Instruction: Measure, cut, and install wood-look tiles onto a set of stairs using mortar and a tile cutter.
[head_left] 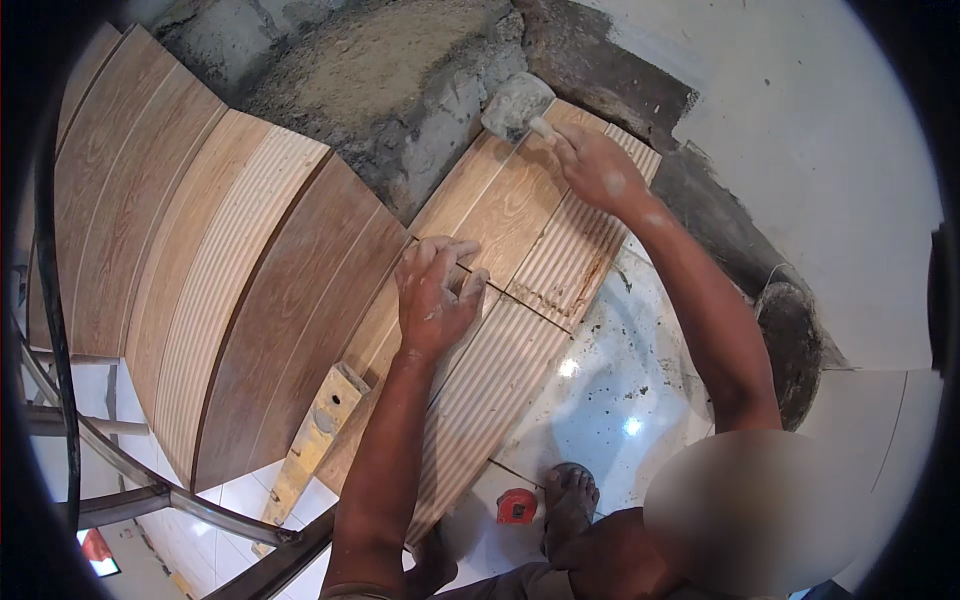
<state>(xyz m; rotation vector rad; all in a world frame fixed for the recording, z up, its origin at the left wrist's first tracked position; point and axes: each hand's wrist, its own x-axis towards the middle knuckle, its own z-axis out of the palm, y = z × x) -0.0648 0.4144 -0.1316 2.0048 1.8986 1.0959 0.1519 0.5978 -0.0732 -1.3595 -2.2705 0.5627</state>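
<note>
My right hand (600, 170) grips the pale handle of a trowel (517, 106). Its grey, mortar-smeared blade lies over the far end of a wood-look stair tile (515, 205) with a ribbed strip along one edge. My left hand (437, 295), dusted with cement, rests with bent, parted fingers at the seam between that tile and a nearer matching tile (500, 370). Nothing shows in its grasp. Wet mortar smears the ribbed strip near the joint. A yellow spirit level (318, 435) lies beside my left forearm.
Tiled steps (300, 300) run up on the left, with rough mortar (370, 65) behind. A metal railing (150, 500) and black cable (50, 270) edge the left. A red tape measure (516, 506) sits by my foot. A dark round container (790, 340) stands at right.
</note>
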